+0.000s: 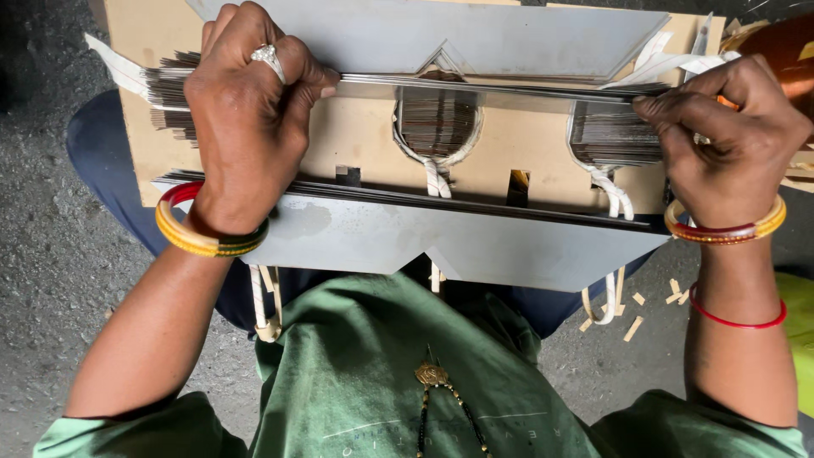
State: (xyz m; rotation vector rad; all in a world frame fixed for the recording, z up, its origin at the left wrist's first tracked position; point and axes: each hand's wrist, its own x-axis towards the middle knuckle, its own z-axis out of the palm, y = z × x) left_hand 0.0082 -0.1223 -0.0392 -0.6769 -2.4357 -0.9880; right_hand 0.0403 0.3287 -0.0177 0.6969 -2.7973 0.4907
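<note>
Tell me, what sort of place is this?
Probably a small metal workshop. The left hand and right hand stack thin metal sheets on a wooden board, over a rough grey floor.

Tan board (365,148) sits across the person's lap over grey gritty floor (51,220), carrying stacked thin grey metal sheets (475,242) tied with white tape strips (434,174); small wood chips (634,326) scattered on floor.

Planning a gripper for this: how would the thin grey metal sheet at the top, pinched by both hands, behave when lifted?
The metal sheet looks very thin and long, so it probably flexes if held at one end. Its smooth grey face may be slippery. The left hand and right hand pinch opposite ends.
</note>
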